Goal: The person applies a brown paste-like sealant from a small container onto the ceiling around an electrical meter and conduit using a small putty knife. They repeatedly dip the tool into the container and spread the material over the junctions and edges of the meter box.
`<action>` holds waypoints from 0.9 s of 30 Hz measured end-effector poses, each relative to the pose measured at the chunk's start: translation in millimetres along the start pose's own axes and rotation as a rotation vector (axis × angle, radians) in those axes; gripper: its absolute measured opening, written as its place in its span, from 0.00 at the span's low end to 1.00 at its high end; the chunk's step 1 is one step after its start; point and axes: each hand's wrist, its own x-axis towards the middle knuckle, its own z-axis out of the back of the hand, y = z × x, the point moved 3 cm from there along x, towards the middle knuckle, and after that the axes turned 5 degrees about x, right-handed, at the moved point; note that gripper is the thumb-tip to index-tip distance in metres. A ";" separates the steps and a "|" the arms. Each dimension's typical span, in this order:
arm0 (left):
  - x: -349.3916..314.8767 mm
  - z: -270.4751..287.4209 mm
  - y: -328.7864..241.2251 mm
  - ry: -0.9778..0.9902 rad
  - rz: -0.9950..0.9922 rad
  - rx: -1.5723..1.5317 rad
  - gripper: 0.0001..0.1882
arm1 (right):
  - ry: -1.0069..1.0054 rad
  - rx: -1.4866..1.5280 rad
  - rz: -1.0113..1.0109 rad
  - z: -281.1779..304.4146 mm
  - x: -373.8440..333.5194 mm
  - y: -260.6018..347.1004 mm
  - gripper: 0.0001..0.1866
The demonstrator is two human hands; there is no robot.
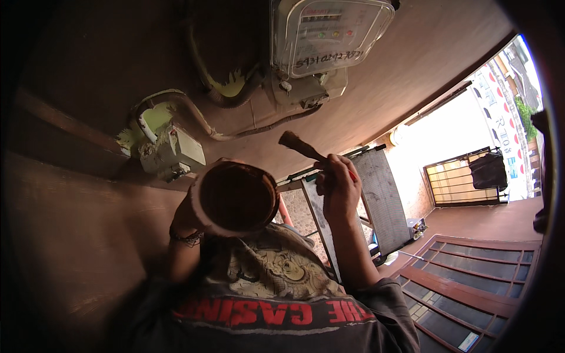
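My left hand [185,215] is wrapped round the side of a round paint pot [234,232], held up in front of my chest with its mouth facing the view. The inside of the pot is dark brown, and the paint's level cannot be made out. Most of my left fingers are hidden behind it. Just right of the pot, my right hand [341,189] is closed round the handle of a paintbrush [299,145]. Its brown-coated bristles point up and left, short of the brown wall and apart from the pot. A bit of red handle shows at my fingers.
Above is a clear-cased electric meter [332,41] on the brown wall [376,88]. A pale switch box [176,150] and a bent cable [235,136] sit left of it, among light green unpainted patches. At right are a grey panel [385,197], a barred gate [453,182] and a brown-framed window [471,288].
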 end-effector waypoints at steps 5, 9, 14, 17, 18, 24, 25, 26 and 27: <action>2.1 5.0 -16.7 -0.113 0.094 -0.532 0.25 | -0.045 -0.047 -0.145 -20.3 1.3 -52.9 0.13; 3.7 10.1 -52.9 -0.301 0.213 0.225 0.21 | -0.065 0.037 -0.273 -30.5 -2.4 -92.4 0.20; 10.9 26.7 -64.9 -0.266 0.387 -0.003 0.21 | -0.075 0.008 -0.235 -32.9 7.0 -118.0 0.22; 19.4 33.6 -64.3 -0.150 0.289 -0.065 0.23 | -0.125 0.031 -0.270 -31.8 3.7 -132.7 0.22; 21.8 34.7 -64.3 -0.099 0.247 -0.060 0.23 | -0.123 0.043 -0.251 -31.9 2.3 -136.4 0.21; 24.1 33.3 -60.6 -0.110 0.157 -0.102 0.21 | -0.027 -0.034 -0.097 -34.6 0.4 -144.3 0.20; 23.1 32.8 -60.3 -0.137 0.148 -0.126 0.22 | -0.017 -0.019 -0.099 -34.5 0.5 -144.3 0.20; 22.7 33.0 -59.8 -0.150 0.130 -0.127 0.23 | -0.007 -0.005 -0.100 -34.5 0.5 -144.1 0.19; 22.7 33.9 -59.1 -0.155 0.112 -0.136 0.23 | 0.014 -0.025 -0.093 -34.3 0.3 -142.9 0.19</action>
